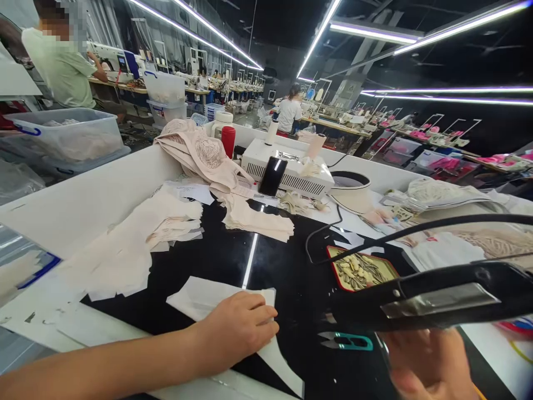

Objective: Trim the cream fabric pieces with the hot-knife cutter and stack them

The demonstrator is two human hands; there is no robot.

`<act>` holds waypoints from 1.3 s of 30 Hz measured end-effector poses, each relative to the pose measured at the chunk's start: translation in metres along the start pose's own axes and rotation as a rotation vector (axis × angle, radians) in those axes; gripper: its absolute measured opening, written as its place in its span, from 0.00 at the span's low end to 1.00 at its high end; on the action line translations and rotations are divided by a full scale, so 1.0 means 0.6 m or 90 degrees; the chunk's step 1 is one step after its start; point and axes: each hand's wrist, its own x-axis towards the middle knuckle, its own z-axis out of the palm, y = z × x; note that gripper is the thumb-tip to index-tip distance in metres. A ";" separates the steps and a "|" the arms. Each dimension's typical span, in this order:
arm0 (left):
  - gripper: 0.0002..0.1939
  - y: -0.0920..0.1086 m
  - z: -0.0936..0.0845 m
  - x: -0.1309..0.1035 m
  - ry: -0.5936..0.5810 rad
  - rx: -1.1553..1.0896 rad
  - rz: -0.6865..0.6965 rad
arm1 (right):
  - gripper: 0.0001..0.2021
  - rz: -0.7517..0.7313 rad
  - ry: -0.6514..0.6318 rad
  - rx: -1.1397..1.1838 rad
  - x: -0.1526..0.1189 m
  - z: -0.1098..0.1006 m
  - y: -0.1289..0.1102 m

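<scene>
While the left hand (235,328) lies palm down with its fingers partly bent, it presses on a pale cut piece (200,294) at the near middle of the black work surface (216,253); whether the fingertips pinch its edge, I cannot tell. Blurred at the near right, the right hand (435,361) curls beneath a long black tool (441,305) and appears to be gripping it, clear of the piece. Between the hands lie teal snips (353,341), untouched, and just beyond them a red-rimmed tray (333,268) of seeds. One piece is thus under the hand, flat but not visibly joined to anything. Further out, a large spread of pale pieces (133,236) covers the left, and a smaller stack (258,219) sits towards the far side; which are finished and which remain cannot be told. Farther left, formed bras (195,150) are heaped beside a white box (287,166).
</scene>
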 end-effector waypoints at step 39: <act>0.10 0.016 0.047 0.013 0.126 0.093 -0.043 | 0.25 -0.114 -0.001 0.302 0.097 0.241 -0.036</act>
